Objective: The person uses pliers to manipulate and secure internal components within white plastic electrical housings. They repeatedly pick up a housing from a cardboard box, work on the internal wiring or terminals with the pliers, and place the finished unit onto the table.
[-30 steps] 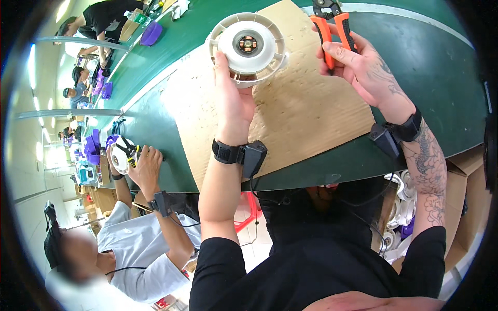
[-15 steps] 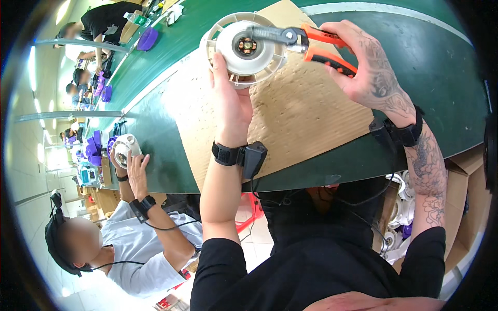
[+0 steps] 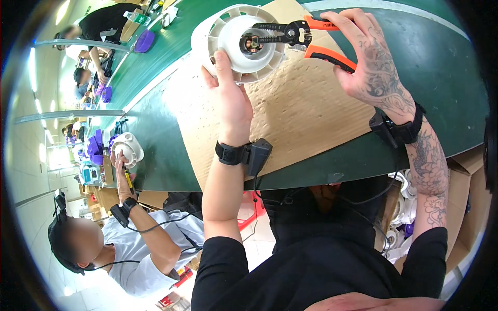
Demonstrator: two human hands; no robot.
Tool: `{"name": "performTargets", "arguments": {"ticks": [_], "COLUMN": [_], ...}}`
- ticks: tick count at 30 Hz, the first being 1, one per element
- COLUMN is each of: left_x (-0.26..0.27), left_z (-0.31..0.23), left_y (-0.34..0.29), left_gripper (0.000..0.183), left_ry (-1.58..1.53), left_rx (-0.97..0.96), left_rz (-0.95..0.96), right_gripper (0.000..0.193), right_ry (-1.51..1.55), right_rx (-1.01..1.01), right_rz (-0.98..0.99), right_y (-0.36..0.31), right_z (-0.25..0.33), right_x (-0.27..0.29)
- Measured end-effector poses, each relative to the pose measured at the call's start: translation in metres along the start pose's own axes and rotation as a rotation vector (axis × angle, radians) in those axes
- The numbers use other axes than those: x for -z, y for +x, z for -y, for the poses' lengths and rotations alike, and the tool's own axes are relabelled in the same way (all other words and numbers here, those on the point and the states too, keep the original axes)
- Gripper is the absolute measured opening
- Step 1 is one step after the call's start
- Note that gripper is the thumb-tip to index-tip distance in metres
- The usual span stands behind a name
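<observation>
My left hand (image 3: 232, 98) grips the near rim of a round white plastic housing (image 3: 211, 41), thumb on top and fingers partly hidden beneath. Copper-coloured motor parts (image 3: 252, 44) show in the housing's central hole. Orange-handled wire strippers (image 3: 300, 33) are in my right hand (image 3: 369, 57), its fingers on the upper handle and its thumb side by the lower one. Their dark jaws stand apart, with the tips over the hole. Whether the jaws touch the motor parts, I cannot tell.
Under my hands lies a cardboard sheet (image 3: 295, 114) on the green table (image 3: 430, 67). At left, a co-worker (image 3: 150, 243) handles another white housing (image 3: 128, 149). A purple bowl (image 3: 144, 41) sits farther off. Below right, a cardboard box (image 3: 464, 202) stands near white parts (image 3: 402, 207).
The wire strippers' handles and jaws have spread apart, and the tool has turned in my right hand. The white housing has tilted, showing more of its side. The co-worker's hands have shifted.
</observation>
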State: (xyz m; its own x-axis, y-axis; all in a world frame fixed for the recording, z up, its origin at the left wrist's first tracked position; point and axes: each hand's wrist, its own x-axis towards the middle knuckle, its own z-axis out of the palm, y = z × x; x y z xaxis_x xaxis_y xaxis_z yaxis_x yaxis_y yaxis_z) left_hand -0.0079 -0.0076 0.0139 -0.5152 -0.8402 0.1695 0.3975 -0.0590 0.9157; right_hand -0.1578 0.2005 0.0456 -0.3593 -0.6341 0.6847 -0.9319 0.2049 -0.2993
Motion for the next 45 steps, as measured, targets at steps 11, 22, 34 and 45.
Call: {"name": "performTargets", "arguments": {"ticks": [11,22,34,45], "left_x": [0.007,-0.001,-0.001,0.011], "left_z": [-0.013,-0.026,-0.024,-0.021], "left_y": [-0.016,-0.032,-0.033,-0.029], "left_gripper": [0.047,0.069,0.081,0.069], "left_ry": [0.032,0.057,0.086,0.282], "left_rx": [-0.363,-0.472,-0.493,-0.453], "left_rz": [0.045,0.115,0.126,0.116], "right_gripper": [0.075,0.082,0.083,0.066], "right_ry": [0.070,0.081,0.084,0.016], "right_rx": [0.115,0.171,0.208,0.233], "right_rz": [-0.075,-0.127,-0.136,-0.304], "right_y": [0.003,0.001,0.001,0.002], "right_z": [0.010,0.007,0.004,-0.008], "right_x": [0.009,0.010,0.009,-0.007]}}
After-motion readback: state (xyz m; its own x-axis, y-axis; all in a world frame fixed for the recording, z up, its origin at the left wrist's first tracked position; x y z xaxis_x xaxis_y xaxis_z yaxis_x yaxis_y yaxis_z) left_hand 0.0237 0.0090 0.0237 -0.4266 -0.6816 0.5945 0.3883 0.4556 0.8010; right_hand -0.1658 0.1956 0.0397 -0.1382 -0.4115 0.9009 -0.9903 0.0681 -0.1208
